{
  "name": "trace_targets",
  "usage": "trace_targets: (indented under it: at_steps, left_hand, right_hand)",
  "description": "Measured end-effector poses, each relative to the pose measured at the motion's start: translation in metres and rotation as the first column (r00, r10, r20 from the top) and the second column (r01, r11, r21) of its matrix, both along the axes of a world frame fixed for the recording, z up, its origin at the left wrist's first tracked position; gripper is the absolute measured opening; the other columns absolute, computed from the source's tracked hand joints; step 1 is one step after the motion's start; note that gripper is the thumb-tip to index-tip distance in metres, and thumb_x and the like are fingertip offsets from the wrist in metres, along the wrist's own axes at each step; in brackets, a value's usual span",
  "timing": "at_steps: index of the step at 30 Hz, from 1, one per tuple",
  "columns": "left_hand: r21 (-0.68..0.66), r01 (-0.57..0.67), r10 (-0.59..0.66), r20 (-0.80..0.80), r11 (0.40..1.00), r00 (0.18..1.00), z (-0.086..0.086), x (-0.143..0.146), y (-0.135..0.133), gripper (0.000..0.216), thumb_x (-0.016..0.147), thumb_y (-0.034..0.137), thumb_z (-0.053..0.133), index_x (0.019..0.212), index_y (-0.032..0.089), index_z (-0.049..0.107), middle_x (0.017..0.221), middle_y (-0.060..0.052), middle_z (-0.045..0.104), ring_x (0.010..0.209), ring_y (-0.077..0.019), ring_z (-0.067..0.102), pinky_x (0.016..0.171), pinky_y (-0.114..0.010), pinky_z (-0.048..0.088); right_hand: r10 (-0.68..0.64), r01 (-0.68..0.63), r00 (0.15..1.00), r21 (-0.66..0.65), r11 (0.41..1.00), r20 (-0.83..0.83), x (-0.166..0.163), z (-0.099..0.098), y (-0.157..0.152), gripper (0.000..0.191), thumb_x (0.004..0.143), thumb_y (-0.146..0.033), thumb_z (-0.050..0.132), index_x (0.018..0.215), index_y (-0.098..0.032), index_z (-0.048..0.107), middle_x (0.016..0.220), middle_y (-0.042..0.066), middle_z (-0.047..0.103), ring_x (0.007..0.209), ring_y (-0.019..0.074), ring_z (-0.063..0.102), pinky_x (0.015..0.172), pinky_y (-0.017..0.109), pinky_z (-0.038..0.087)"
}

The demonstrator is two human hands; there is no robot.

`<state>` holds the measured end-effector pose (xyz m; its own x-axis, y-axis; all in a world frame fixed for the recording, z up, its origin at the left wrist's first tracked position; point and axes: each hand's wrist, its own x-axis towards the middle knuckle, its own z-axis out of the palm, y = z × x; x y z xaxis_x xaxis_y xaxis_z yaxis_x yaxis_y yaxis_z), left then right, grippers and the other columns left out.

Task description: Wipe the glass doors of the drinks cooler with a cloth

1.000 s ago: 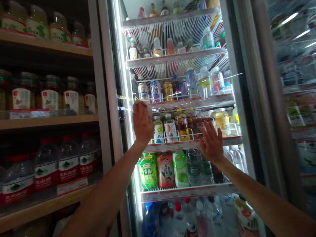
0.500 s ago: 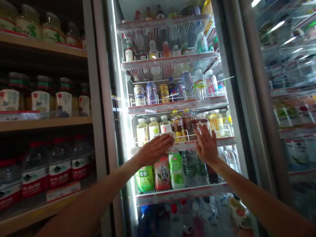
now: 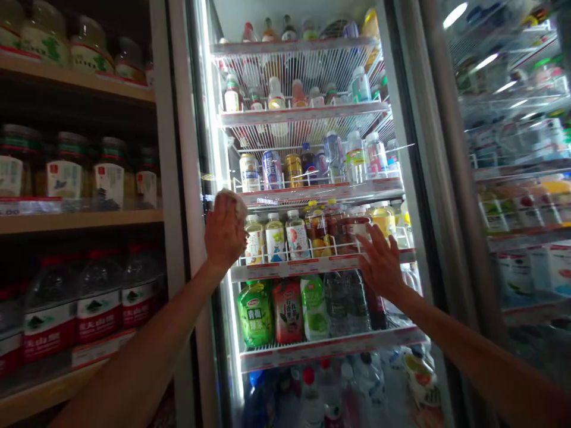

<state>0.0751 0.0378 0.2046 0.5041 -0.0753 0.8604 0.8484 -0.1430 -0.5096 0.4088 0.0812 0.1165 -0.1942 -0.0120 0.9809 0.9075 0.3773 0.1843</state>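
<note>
Left hand clamped on a pale, crumpled cloth, near the left edge of the tall, clear-glass cooler door; right hand apart, empty, fingers spread (contact with the door: cannot tell). A loosened grip could drop the cloth; a bare palm pressing could smudge the door

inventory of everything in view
fridge: one, grey frame, centre
second case: one, grey, right
wooden shelving: one, tan, left
jars: several, pale labels, left
clear bottles: several, red caps, lower left
cans: at least three, white, blue, gold, midfridge
yellowish bottles: three, white caps, below cans
large bottles: two green, one red, lower fridge
other drinks: many, mixed, fridge
cloth: one, whitish, fridge's left edge
left hand: one, on cloth
right hand: one, before fridge's right
</note>
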Motion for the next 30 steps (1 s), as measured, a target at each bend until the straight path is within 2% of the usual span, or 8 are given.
trace_targets:
  at_steps: [2,7,12,15,18,23,27,30]
  left_hand:
    - [-0.005,-0.026,0.026,0.020,1.000,0.999,-0.010,0.000,0.001,0.061,0.090,0.019,0.030,0.145,0.014,0.004,0.150,-0.017,0.019,0.140,-0.0239,0.008,0.109,-0.048,0.027]
    - [-0.225,-0.105,-0.057,-0.614,0.969,0.788,-0.044,0.006,-0.003,0.052,0.088,0.021,0.039,0.138,0.032,0.031,0.142,0.003,0.041,0.136,-0.0110,0.026,0.110,-0.030,0.029]
    - [-0.011,-0.045,0.046,0.056,0.999,0.997,-0.018,0.000,0.001,0.058,0.088,0.020,0.037,0.143,0.018,0.020,0.148,-0.013,0.028,0.139,-0.0232,0.015,0.109,-0.046,0.029]
    - [-0.107,-0.053,0.020,-0.286,0.993,0.958,-0.031,0.013,0.001,0.059,0.088,0.019,0.037,0.144,0.022,0.018,0.147,-0.008,0.030,0.139,-0.0181,0.016,0.111,-0.039,0.027]
    - [-0.232,-0.136,-0.042,-0.628,0.963,0.777,-0.039,0.019,-0.002,0.054,0.089,0.021,0.038,0.141,0.028,0.025,0.145,0.000,0.036,0.137,-0.0126,0.023,0.113,-0.034,0.024]
    - [-0.079,-0.035,0.034,-0.009,0.996,0.999,-0.024,0.009,0.001,0.063,0.088,0.024,0.038,0.145,0.020,0.012,0.150,-0.010,0.021,0.140,-0.0232,0.014,0.110,-0.047,0.026]
    - [-0.217,-0.027,-0.084,-0.489,0.976,0.868,-0.036,0.009,0.000,0.061,0.087,0.023,0.035,0.143,0.038,0.013,0.146,0.012,0.030,0.137,-0.0103,0.023,0.110,-0.030,0.029]
    - [-0.167,-0.044,-0.024,-0.383,0.985,0.924,-0.029,-0.002,-0.001,0.059,0.088,0.022,0.035,0.143,0.033,0.017,0.147,0.004,0.032,0.136,-0.0136,0.027,0.110,-0.037,0.028]
  right_hand:
    - [0.003,-0.003,1.000,-0.015,1.000,0.004,0.006,-0.003,-0.005,0.054,0.088,-0.022,0.040,0.140,-0.025,0.029,0.151,0.009,0.026,0.140,0.0245,0.022,0.110,0.050,0.019]
    - [0.014,-0.007,0.992,-0.056,0.998,0.126,0.010,-0.011,-0.009,0.055,0.087,-0.022,0.041,0.140,-0.028,0.031,0.150,0.007,0.029,0.139,0.0249,0.024,0.110,0.051,0.018]
    - [-0.042,0.041,0.999,-0.060,0.997,-0.028,0.013,-0.010,0.000,0.053,0.089,-0.023,0.039,0.141,-0.026,0.030,0.150,0.008,0.029,0.139,0.0260,0.023,0.109,0.051,0.022]
    - [-0.048,0.045,0.998,-0.048,0.998,-0.050,0.012,-0.012,0.007,0.059,0.088,-0.024,0.041,0.144,-0.025,0.023,0.152,0.009,0.024,0.140,0.0277,0.020,0.108,0.053,0.023]
    - [-0.038,0.036,0.998,-0.036,0.999,-0.048,0.010,-0.016,0.011,0.063,0.088,-0.023,0.041,0.146,-0.027,0.017,0.153,0.009,0.021,0.140,0.0279,0.018,0.108,0.054,0.023]
    - [-0.027,0.024,0.998,-0.051,0.998,-0.064,0.008,-0.018,0.011,0.063,0.088,-0.023,0.040,0.146,-0.027,0.015,0.154,0.008,0.017,0.141,0.0275,0.015,0.109,0.054,0.022]
    - [-0.035,0.032,0.997,-0.049,0.998,-0.064,0.009,-0.019,0.012,0.064,0.089,-0.024,0.040,0.146,-0.028,0.013,0.154,0.007,0.017,0.141,0.0275,0.016,0.109,0.053,0.021]
    - [-0.037,0.035,0.999,-0.047,0.998,-0.036,0.011,-0.019,0.012,0.064,0.090,-0.024,0.040,0.146,-0.028,0.011,0.154,0.008,0.017,0.141,0.0274,0.017,0.109,0.052,0.022]
